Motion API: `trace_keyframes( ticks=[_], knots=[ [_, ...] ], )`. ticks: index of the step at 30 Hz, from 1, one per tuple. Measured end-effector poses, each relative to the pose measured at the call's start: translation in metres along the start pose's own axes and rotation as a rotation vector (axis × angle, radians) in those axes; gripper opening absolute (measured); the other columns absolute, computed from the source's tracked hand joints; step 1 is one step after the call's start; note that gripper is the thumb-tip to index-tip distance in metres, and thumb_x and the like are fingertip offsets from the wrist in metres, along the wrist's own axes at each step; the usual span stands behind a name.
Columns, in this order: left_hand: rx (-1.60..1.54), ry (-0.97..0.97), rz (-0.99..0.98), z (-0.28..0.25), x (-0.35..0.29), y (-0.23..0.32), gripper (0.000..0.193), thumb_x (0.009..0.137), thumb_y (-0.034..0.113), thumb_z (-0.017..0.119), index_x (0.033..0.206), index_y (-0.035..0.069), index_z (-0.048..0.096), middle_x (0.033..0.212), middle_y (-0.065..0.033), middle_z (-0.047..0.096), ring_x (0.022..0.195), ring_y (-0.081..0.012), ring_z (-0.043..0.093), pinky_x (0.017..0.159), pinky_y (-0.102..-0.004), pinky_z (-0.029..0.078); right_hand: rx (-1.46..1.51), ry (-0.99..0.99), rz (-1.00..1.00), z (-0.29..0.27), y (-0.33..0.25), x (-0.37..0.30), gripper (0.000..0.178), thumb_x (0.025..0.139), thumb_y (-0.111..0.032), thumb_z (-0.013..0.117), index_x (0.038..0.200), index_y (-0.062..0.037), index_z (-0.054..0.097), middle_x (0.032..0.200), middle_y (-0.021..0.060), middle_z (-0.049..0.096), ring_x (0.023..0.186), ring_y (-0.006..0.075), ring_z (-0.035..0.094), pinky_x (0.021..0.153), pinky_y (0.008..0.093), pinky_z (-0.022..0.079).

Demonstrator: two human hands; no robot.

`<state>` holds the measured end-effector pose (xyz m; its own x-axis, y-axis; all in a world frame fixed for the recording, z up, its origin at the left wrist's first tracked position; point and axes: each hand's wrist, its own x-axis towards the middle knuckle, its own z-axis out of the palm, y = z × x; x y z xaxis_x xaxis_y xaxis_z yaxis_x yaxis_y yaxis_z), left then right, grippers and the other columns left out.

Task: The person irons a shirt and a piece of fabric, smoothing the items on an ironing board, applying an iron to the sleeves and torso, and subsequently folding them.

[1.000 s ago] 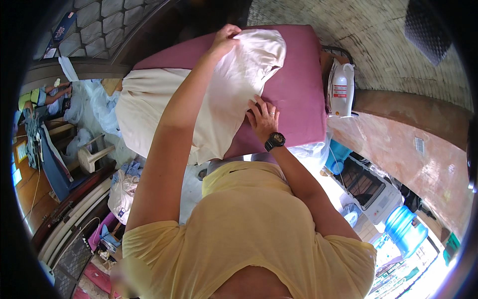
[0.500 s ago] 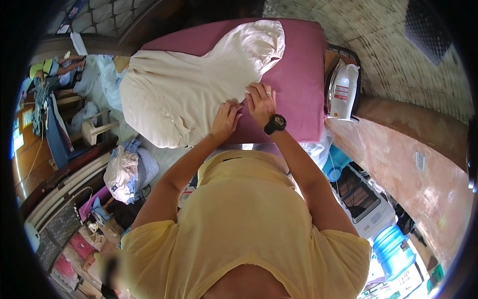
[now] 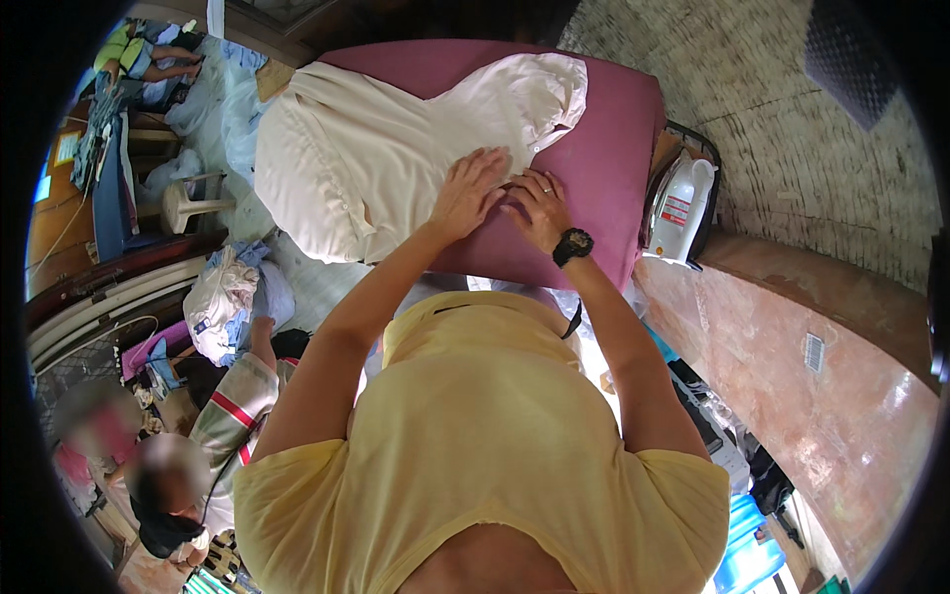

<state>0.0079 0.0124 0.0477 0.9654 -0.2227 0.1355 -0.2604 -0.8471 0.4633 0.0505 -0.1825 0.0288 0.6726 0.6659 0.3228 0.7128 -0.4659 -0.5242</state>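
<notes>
A cream-white buttoned shirt (image 3: 396, 139) lies spread over a padded board covered in maroon cloth (image 3: 609, 148). Its gathered sleeve end points to the far right. My left hand (image 3: 470, 193) rests on the shirt near its right edge, fingers stretched out flat and slightly blurred at the tips. Close beside it is my right hand (image 3: 539, 210), with a ring and a black watch (image 3: 573, 247) on the wrist. Its fingers are bent but apart, touching the cloth at the shirt's edge; the thumb side is partly hidden.
A white iron (image 3: 683, 203) stands on a rack at the board's right end, beside a stone-coloured wall (image 3: 782, 317). To the left are a bundle of clothes (image 3: 223, 307), a pale stool (image 3: 188, 203) and plastic bags (image 3: 240, 119). Other people sit at the lower left.
My left hand has moved up and right onto the shirt, its fingers now straighter. My right hand has shifted slightly right and down. The view has turned, and people now show at lower left.
</notes>
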Motion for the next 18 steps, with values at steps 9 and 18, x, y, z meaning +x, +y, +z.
trace_keyframes(
  ticks=[9, 18],
  knots=[
    [0.221, -0.081, -0.005, 0.022, -0.018, 0.007, 0.074, 0.093, 0.053, 0.046, 0.152, 0.012, 0.026, 0.159, -0.0034, 0.019, 0.147, -0.0315, 0.013, 0.115, -0.0573, 0.016, -0.976, 0.317, 1.074, -0.152, 0.116, -0.069, 0.068, 0.091, -0.065, 0.046, 0.108, -0.0001, 0.057, 0.105, 0.0234, 0.06, 0.102, 0.0394, 0.056, 0.082, 0.053, 0.048],
    [-0.706, 0.011, -0.108, -0.018, 0.006, -0.058, 0.033, 0.095, 0.028, 0.058, 0.121, 0.008, 0.062, 0.125, -0.0103, 0.059, 0.121, -0.0289, 0.051, 0.103, -0.0422, 0.038, -0.039, 0.488, 1.414, -0.193, 0.093, -0.042, 0.068, 0.084, -0.064, 0.061, 0.088, 0.003, 0.069, 0.062, 0.0093, 0.062, 0.052, 0.0161, 0.062, 0.043, 0.0305, 0.048]
  ],
)
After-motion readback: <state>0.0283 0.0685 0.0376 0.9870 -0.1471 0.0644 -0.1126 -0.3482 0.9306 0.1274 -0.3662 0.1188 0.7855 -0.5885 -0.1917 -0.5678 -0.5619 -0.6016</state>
